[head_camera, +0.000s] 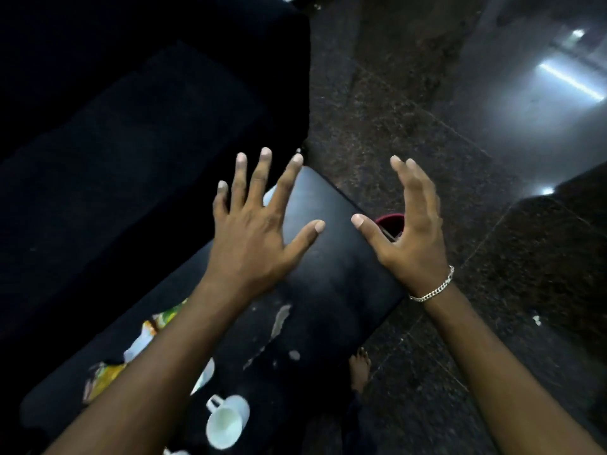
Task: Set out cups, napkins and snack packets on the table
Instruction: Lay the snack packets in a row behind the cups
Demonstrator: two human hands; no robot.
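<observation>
My left hand (253,231) hovers over the far part of a low black table (331,277), fingers spread, holding nothing. My right hand (414,231) is raised beside it over the table's right edge, fingers apart and curved, a silver bracelet on the wrist. A white cup (226,421) lies on its side near the table's front edge. Yellow and green snack packets (154,326) (101,379) lie at the left, partly hidden by my left forearm. Another white piece (205,376) shows just under that forearm; I cannot tell what it is.
A dark sofa (131,126) fills the upper left, close against the table. A red round container (391,223) stands on the floor behind my right hand. My bare foot (359,369) rests on the dark polished stone floor (460,159) by the table's right edge.
</observation>
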